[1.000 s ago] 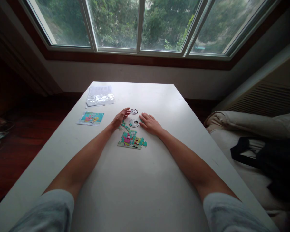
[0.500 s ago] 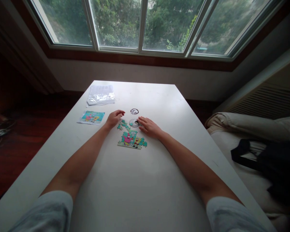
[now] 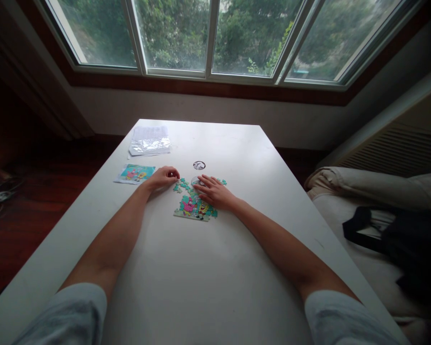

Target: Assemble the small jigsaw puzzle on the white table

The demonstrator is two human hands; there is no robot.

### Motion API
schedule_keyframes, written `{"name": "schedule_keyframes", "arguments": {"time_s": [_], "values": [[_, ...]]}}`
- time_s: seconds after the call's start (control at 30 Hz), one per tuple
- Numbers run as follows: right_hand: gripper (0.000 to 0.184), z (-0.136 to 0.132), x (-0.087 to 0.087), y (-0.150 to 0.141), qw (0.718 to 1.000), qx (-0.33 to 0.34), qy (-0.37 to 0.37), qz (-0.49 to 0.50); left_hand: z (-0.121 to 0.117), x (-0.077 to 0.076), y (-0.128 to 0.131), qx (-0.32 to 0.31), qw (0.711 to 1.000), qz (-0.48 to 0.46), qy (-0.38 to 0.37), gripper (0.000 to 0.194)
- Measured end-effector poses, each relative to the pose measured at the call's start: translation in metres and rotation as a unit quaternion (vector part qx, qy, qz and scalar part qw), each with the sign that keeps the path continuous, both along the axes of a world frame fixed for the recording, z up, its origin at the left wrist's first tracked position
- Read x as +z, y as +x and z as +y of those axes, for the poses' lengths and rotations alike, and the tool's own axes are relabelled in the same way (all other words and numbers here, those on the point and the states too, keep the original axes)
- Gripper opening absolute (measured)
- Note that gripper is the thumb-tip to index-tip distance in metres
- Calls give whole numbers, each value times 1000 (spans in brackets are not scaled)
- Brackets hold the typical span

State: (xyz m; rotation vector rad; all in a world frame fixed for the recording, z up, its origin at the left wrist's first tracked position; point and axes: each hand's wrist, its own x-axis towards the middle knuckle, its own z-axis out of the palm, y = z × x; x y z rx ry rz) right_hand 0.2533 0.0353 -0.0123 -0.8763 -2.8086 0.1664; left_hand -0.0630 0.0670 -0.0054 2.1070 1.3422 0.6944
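A partly joined jigsaw puzzle [image 3: 196,208] with pink and yellow cartoon figures lies flat on the white table. Loose green puzzle pieces [image 3: 185,186] trail off its upper left side. Beside them my left hand [image 3: 163,177] is closed, fingers curled in a pinch; what is between the fingertips is too small to make out. My right hand [image 3: 214,191] lies flat with its fingers apart. It partly covers a round clear dish or lid [image 3: 195,181] and the puzzle's upper right part. More green pieces [image 3: 222,182] show past its far side.
Beyond the hands lies a dark-rimmed disc [image 3: 199,165]. A picture card [image 3: 134,173] of the same cartoon is at the left, with clear plastic packaging [image 3: 150,140] behind it. A dark bag [image 3: 398,239] rests on a pale seat right of the white table [image 3: 201,278].
My left hand has shifted left and slightly nearer, its fingers curling. My right hand has slid left over the round dish, uncovering green pieces on its right.
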Motion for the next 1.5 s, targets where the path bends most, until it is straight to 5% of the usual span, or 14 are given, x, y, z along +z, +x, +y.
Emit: {"name": "schedule_keyframes", "arguments": {"time_s": [0.13,0.5,0.87,1.07,1.5], "values": [[50,0,0,1,1000,-2,-11,0,-3,4,-3,-31,998,-16,-44,26],[50,1,-2,0,1000,0,-11,-9,0,3,-4,-77,997,18,-1,30],[54,4,-3,1,999,-28,0,23,0,-1,-3,-37,999,11,18,25],[53,7,0,4,997,-51,-7,56,1,-2,-5,-76,996,-30,-27,29],[52,11,-1,7,992,-58,-11,110,-6,4,0,-40,998,44,31,25]]}}
